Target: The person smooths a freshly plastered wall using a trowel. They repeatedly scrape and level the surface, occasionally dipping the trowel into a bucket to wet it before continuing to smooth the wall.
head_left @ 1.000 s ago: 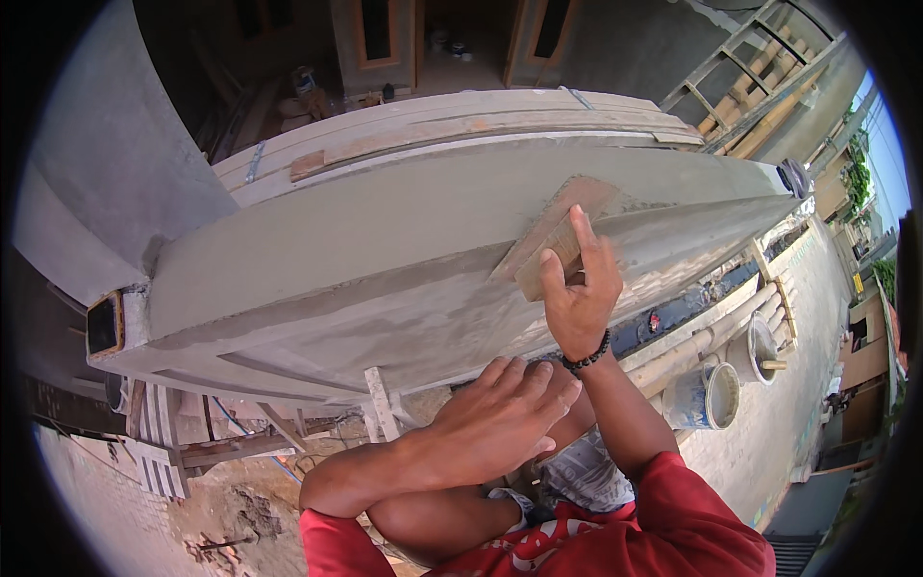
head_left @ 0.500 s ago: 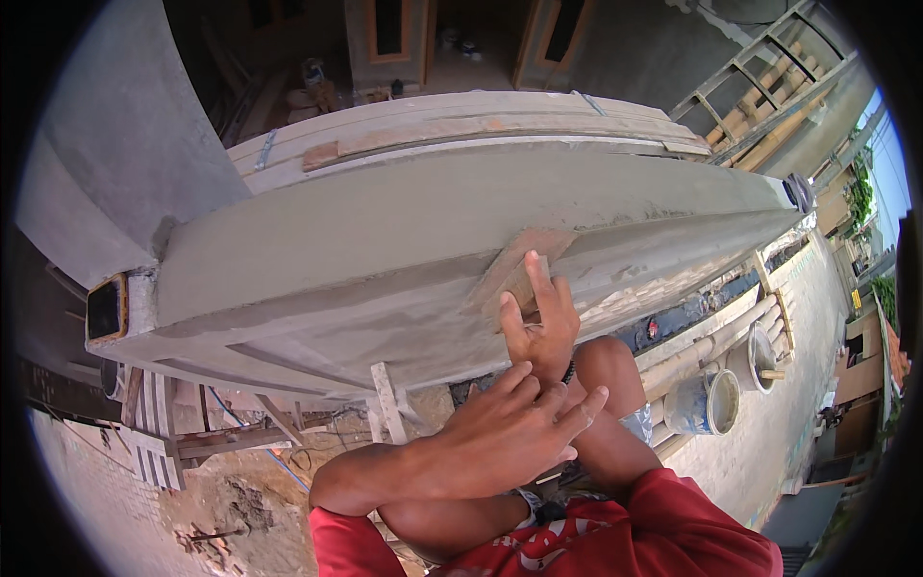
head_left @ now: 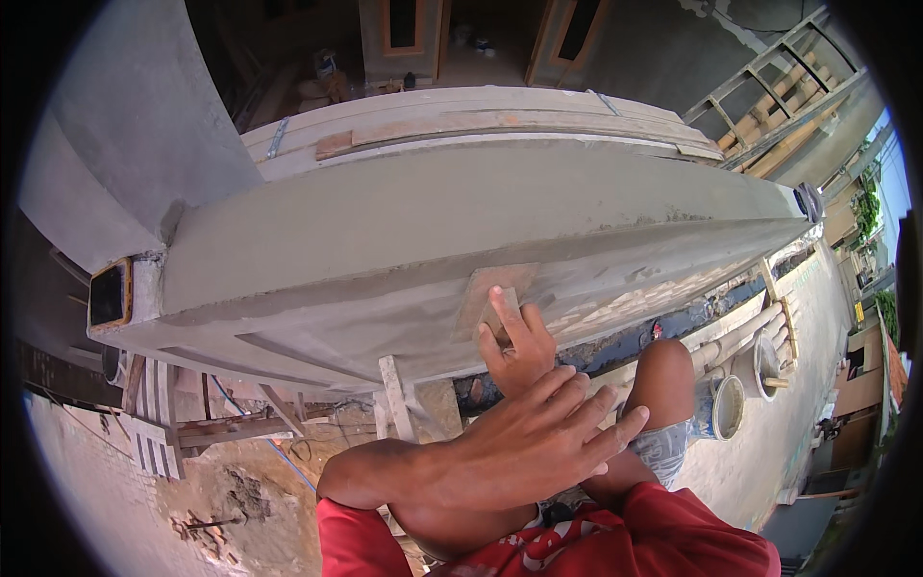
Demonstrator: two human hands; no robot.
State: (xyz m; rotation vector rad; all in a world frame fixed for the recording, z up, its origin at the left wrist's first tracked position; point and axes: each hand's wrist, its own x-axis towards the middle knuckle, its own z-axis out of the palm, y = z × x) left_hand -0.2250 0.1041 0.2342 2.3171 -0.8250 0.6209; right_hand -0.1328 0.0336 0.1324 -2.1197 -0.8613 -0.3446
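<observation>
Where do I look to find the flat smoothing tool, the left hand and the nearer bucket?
Smoothing tool (head_left: 474, 302): head view, the plate left of the fingers.
Left hand (head_left: 529, 426): head view, back of the hand.
Nearer bucket (head_left: 704, 411): head view, outer wall.

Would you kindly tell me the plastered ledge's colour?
The plastered ledge is grey, clearest in the head view.

An outdoor house-building site is indicated by a long grey cement-plastered wall (head_left: 461, 197), round tan bamboo poles (head_left: 737, 338) and a white plastic bucket (head_left: 706, 408); an unfinished room (head_left: 488, 66) is probably shown, dimly, behind.
</observation>
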